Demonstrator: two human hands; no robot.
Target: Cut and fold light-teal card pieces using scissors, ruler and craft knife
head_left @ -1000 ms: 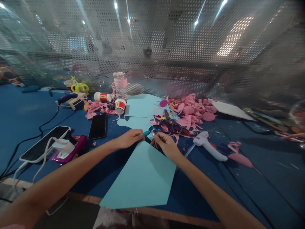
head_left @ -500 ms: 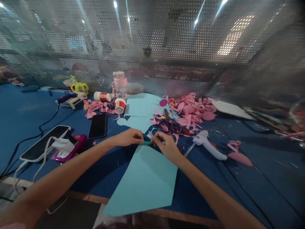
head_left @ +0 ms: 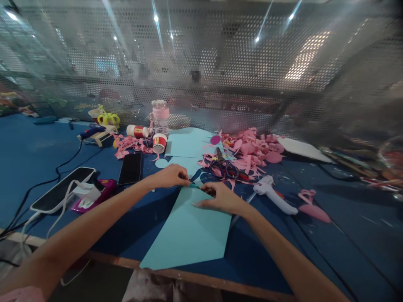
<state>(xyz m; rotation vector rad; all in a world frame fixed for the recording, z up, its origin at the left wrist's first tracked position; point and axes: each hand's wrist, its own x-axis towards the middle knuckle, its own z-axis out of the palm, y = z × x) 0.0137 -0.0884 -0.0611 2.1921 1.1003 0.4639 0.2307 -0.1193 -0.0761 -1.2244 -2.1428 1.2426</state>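
A large light blue sheet of paper (head_left: 189,235) lies in front of me, its near corners reaching the table's front edge. Its far edge is turned up into a narrow, darker fold. My left hand (head_left: 173,175) pinches the left end of this fold between thumb and fingertips. At the fold's right end, my right hand (head_left: 223,198) has its fingers curled at the edge and its thumb stretched over the sheet's face. The fingertips are partly hidden. More light blue paper (head_left: 185,142) lies farther back, with a small light blue disc (head_left: 161,163) at its left.
Pink paper scraps (head_left: 248,147) are heaped behind scissors (head_left: 223,167). A white glue gun (head_left: 273,195) lies at right, near a pink cutout (head_left: 315,212). Two paper cups (head_left: 159,143), a bottle (head_left: 160,119), a black phone (head_left: 130,168) and a corded phone (head_left: 59,191) are at left.
My right hand has moved slightly down, and its thumb has opened out from a pinch onto the sheet. My left hand still pinches the fold. The view has shifted a little.
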